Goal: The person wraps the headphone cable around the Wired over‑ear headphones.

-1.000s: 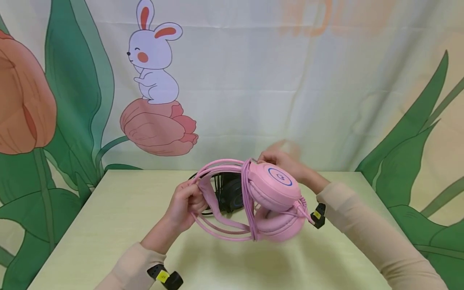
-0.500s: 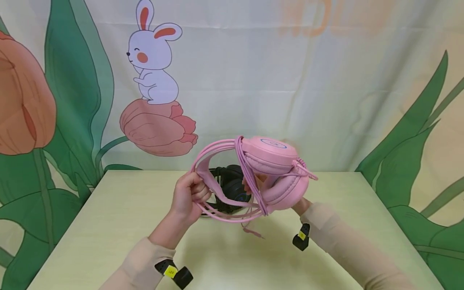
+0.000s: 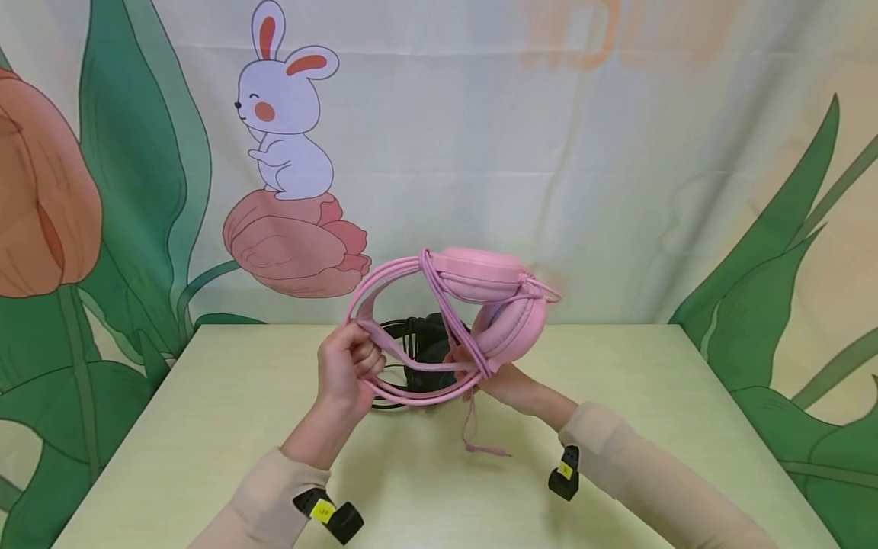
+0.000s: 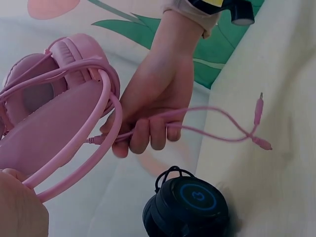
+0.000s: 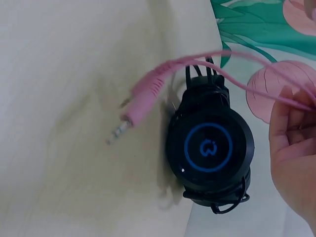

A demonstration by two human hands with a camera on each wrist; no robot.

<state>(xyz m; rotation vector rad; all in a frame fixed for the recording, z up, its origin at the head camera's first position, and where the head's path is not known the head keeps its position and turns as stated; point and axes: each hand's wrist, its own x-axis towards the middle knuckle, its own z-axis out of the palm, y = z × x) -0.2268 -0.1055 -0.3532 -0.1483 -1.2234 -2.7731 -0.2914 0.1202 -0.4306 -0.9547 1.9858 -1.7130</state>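
Note:
My left hand (image 3: 346,374) grips the headband of a pair of pink headphones (image 3: 479,268), held up over the table with the ear cups to the right. Their pink cord is wound round the frame where band and cups meet. Below the cups, my right hand (image 3: 514,387) holds the loose end of that cord (image 4: 215,109); in the left wrist view its fingers are curled round two strands. Two plugs (image 5: 143,101) dangle from the end, one with its metal tip showing in the right wrist view. In the head view the right fingers are partly hidden behind the headband.
Black headphones (image 5: 210,148) with a ring emblem on the cup lie on the pale table (image 3: 226,450), behind the pink pair. A printed cloth (image 3: 439,152) with a rabbit and tulips hangs at the table's far edge.
The pink headphones have risen and tilted, then shifted left. My right hand has gone from behind the upper ear cup to below the cups, where the cord's end now hangs from it.

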